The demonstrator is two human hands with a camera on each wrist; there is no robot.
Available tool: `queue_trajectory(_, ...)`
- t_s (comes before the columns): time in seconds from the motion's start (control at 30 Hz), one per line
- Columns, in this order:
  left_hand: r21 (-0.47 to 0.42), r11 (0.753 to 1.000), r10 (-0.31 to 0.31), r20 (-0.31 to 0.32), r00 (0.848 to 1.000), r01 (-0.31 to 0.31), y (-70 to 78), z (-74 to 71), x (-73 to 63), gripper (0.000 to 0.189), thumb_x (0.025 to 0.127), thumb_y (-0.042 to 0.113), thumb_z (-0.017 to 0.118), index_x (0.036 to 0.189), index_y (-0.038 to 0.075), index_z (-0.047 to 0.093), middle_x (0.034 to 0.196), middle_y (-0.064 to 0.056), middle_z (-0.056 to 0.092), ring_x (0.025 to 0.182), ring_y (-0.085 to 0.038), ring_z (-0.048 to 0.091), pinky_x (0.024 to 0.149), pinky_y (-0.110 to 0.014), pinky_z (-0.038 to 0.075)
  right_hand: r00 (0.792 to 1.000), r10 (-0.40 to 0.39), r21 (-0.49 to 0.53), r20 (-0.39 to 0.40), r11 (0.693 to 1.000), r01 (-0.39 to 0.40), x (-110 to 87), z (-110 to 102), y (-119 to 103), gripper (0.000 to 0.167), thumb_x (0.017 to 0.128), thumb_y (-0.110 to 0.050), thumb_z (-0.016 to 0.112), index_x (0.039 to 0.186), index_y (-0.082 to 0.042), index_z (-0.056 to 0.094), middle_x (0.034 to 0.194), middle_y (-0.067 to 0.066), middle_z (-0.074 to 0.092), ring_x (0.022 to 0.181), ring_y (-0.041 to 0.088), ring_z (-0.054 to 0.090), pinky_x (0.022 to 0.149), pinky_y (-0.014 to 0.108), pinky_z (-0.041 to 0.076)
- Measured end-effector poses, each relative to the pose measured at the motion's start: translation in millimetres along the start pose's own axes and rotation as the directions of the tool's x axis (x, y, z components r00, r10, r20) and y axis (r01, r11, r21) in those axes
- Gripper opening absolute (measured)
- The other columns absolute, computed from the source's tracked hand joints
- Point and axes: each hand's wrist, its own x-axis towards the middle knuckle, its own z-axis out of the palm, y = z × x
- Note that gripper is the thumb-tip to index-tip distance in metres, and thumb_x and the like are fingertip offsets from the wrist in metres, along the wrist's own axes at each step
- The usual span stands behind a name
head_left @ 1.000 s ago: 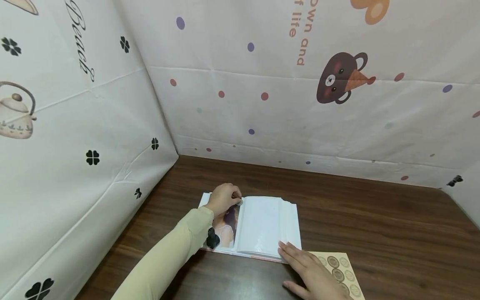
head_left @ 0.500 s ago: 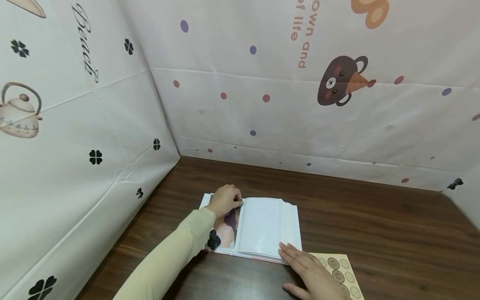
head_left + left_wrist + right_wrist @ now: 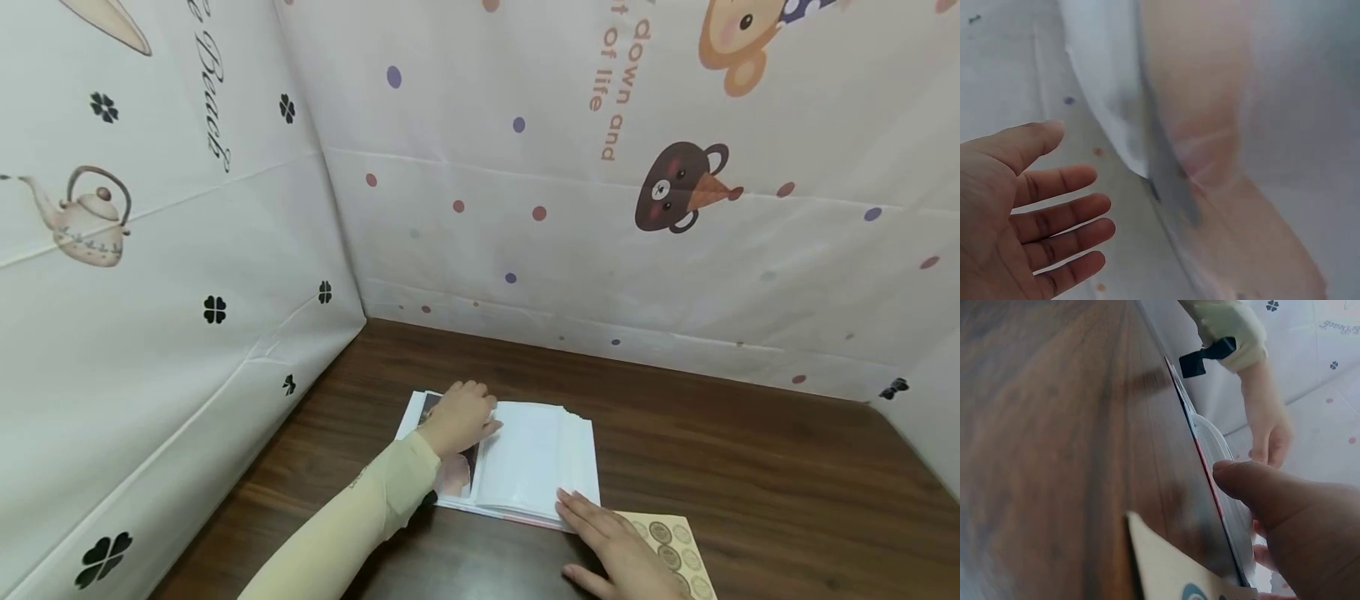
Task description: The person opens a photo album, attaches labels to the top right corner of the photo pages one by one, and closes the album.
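An open photo album [image 3: 528,458] lies on the table, with a photo [image 3: 455,477] in its left page and a white sleeve on the right. My left hand [image 3: 460,418] is over the upper part of the left page, by the spine. In the left wrist view this hand's [image 3: 1054,212] fingers are loosely extended and hold nothing; the page beside it is blurred. The fingers of my right hand [image 3: 618,546] lie on the album's lower right corner. Partly under that hand is a tan sheet of round stickers [image 3: 678,554].
The dark wooden table [image 3: 750,467] surrounds the album. A printed white cloth wall [image 3: 465,242] rises behind it, and another stands at the left [image 3: 172,400]. A black wrist camera [image 3: 1207,357] sits under my left sleeve [image 3: 352,525].
My left hand, earlier pinching at the top of the spine with a small round sticker visible a second ago, has opened and shifted slightly right. My right hand stays put. The head view has tilted.
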Motion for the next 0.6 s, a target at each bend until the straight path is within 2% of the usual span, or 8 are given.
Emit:
queue_trajectory(0.17,0.038,0.997,0.062,-0.056,0.997,-0.06,22.0,-11.2,-9.7,0.038,0.092,0.05,0.056,0.106,0.019,0.07,0.1,0.003,0.066,0.096,-0.015,0.061,0.09,-0.031,0.05,1.0,-0.004,0.018,0.0,1.0,0.004,-3.4,1,2,0.066,0.082,-0.054,0.067,0.134,-0.014,0.056,0.139,0.002,0.056,0.122,0.021,0.057,0.085,0.041,0.054)
queue_trajectory(0.27,0.033,0.995,0.099,-0.091,0.991,-0.097,36.8,-16.6,-16.3,0.039,0.091,0.052,0.056,0.107,0.019,0.07,0.102,0.003,0.067,0.098,-0.014,0.061,0.09,-0.031,0.05,1.0,-0.011,0.019,-0.005,1.0,0.011,-4.7,2,2,0.066,0.083,-0.053,0.067,0.134,-0.014,0.056,0.139,0.003,0.056,0.121,0.021,0.057,0.084,0.041,0.055)
queue_trajectory(0.47,0.052,0.979,0.204,-0.119,0.972,-0.199,63.2,-21.8,-33.3,0.049,0.089,0.06,0.053,0.118,0.022,0.065,0.121,0.002,0.065,0.114,-0.015,0.06,0.099,-0.032,0.048,0.998,-0.039,0.004,-0.042,0.999,0.039,-4.1,3,2,0.065,0.083,-0.051,0.069,0.133,-0.012,0.057,0.138,0.004,0.057,0.119,0.021,0.059,0.083,0.04,0.055)
queue_trajectory(0.6,0.035,0.969,0.246,-0.102,0.964,-0.244,72.4,-23.9,-46.2,0.068,0.085,0.068,0.05,0.132,0.02,0.057,0.139,-0.005,0.056,0.128,-0.02,0.053,0.106,-0.034,0.044,0.998,-0.034,-0.003,-0.056,0.999,0.034,-2.7,1,1,0.064,0.082,-0.049,0.07,0.134,-0.013,0.057,0.138,0.003,0.057,0.119,0.021,0.059,0.083,0.04,0.055)
